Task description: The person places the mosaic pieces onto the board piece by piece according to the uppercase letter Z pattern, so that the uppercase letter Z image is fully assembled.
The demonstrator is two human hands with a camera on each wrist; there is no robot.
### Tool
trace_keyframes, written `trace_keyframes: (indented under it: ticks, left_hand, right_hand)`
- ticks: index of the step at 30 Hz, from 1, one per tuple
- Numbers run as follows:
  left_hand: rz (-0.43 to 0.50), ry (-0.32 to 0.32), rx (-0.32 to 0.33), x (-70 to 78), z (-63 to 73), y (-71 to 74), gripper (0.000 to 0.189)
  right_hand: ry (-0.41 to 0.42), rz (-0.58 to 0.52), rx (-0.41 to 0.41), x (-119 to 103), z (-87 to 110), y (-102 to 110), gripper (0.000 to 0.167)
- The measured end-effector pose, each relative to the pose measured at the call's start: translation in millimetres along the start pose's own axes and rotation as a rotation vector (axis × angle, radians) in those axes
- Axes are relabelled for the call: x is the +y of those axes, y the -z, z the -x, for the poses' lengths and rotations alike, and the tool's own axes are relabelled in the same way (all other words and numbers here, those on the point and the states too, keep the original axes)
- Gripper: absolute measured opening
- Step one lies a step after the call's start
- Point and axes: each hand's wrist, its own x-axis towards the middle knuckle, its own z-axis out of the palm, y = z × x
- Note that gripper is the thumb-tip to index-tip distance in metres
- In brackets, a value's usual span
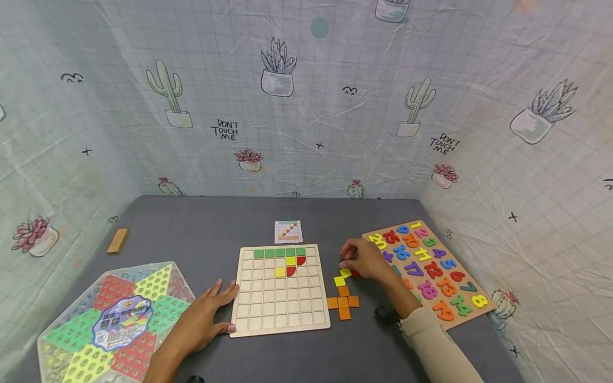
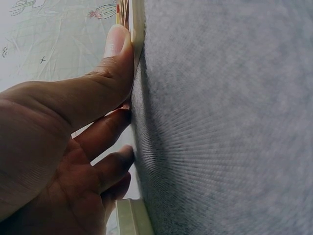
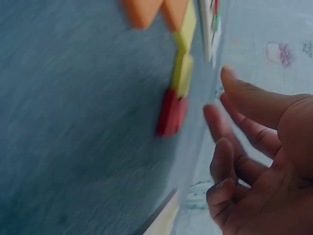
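Note:
A pale wooden grid board (image 1: 258, 308) lies on the table. Along its top row runs a line of green tiles (image 1: 280, 253); below them sit two yellow squares (image 1: 291, 261) and two red quarter-round tiles (image 1: 290, 271). My left hand (image 1: 206, 319) rests against the board's left edge, thumb at the near corner, fingers spread. Over the loose tiles right of the board hovers my right hand (image 1: 366, 259). In the right wrist view its loosely bent fingers (image 3: 224, 164) hold nothing, apart from the yellow tiles (image 3: 183, 73) and red pieces (image 3: 171, 115). Several orange tiles (image 1: 343, 302) lie nearer.
A small pattern card (image 1: 288, 232) lies behind the board. To the right is a wooden number board (image 1: 426, 271) with coloured numerals. A star-patterned game box (image 1: 119, 324) stands left, with a small wooden block (image 1: 117, 241) beyond it. Patterned cloth (image 1: 306, 117) surrounds the table.

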Motion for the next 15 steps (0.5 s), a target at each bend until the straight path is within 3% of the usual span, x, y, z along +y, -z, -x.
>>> trace_keyframes:
  ticks: [7, 15]
  left_hand:
    - [-0.004, -0.013, 0.009, -1.0, 0.7, -1.5, 0.093]
    - [-0.009, -0.011, 0.016, -1.5, 0.5, -2.1, 0.093]
  right_hand:
    - [-0.107, 0.066, -0.012, 14, 6.3, 1, 0.024]
    - [-0.119, 0.045, -0.045, 11, 5.0, 1, 0.016]
